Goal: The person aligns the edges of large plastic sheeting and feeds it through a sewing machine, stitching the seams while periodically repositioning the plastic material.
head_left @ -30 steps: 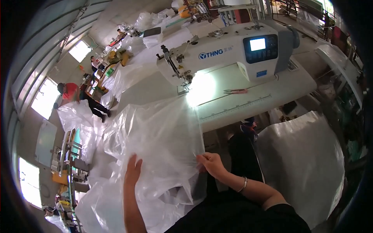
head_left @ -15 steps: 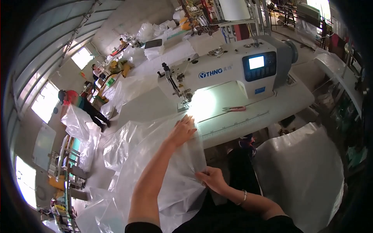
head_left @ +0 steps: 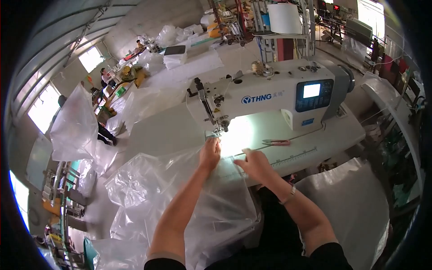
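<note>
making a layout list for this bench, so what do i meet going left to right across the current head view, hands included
Raised plastic sheet → green object → dark flat item → left hand → right hand → bracelet → lit screen → handwheel.

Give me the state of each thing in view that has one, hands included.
Screen, lit.
Sewing machine, running or stopped cannot be told.
Scissors, lying on the table.
Plastic sheet, crumpled, partly on the table.
Left hand, on the sheet, close to the machine's stitching end.
Right hand, near the sheet's edge; grip unclear.
Thread cone, upright.
</note>
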The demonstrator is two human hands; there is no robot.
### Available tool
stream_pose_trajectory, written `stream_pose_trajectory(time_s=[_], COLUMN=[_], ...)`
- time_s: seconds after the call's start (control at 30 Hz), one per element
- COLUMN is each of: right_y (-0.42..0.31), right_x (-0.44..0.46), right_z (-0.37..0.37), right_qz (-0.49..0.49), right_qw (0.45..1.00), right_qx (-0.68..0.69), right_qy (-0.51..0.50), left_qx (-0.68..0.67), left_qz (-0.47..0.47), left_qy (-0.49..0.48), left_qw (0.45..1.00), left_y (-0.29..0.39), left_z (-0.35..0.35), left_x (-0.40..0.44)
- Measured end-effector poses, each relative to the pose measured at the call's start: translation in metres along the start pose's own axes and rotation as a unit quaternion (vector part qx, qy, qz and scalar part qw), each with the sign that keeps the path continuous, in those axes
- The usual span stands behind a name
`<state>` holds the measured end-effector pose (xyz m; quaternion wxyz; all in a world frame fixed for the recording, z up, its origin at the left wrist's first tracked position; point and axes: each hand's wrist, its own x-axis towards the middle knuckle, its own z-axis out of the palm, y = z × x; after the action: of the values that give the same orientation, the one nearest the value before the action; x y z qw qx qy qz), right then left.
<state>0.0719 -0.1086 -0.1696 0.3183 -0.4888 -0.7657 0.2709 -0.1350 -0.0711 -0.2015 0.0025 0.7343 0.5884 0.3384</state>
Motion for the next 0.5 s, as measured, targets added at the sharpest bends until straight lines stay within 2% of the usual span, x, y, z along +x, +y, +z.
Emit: stream_pose_trajectory(time_s=[0.03, 0.1, 0.17, 0.27, 0.37, 0.5], right_y=[0.0, -0.007, -0.013, -0.002, 0.0, -0.011], right_x=[0.017, 0.036, 0.051, 0.066, 0.074, 0.079], right_z=[0.006, 0.012, 0.021, 0.046, 0.051, 0.043], right_qz=[-0.005, -0.009, 0.002, 0.009, 0.036, 0.095], right_qw=[0.996, 0.996, 0.996, 0.992, 0.991, 0.988], right_qx=[-0.088, -0.091, -0.094, -0.113, -0.115, -0.123], right_qy=[0.014, 0.022, 0.008, 0.057, 0.057, -0.013], left_qx=[-0.021, -0.042, -0.075, -0.068, -0.083, -0.094], left_qz=[0.015, 0.027, -0.032, -0.01, -0.02, -0.037], left_qy=[0.023, 0.047, 0.014, 0.018, 0.02, 0.012], left_qw=[0.999, 0.998, 0.997, 0.997, 0.996, 0.995], left_y=[-0.002, -0.002, 0.002, 0.0, 0.001, 0.003], left_z=[0.002, -0.001, -0.004, -0.002, -0.002, -0.005], left_x=[0.0, 0.0, -0.001, -0.002, -0.003, -0.002])
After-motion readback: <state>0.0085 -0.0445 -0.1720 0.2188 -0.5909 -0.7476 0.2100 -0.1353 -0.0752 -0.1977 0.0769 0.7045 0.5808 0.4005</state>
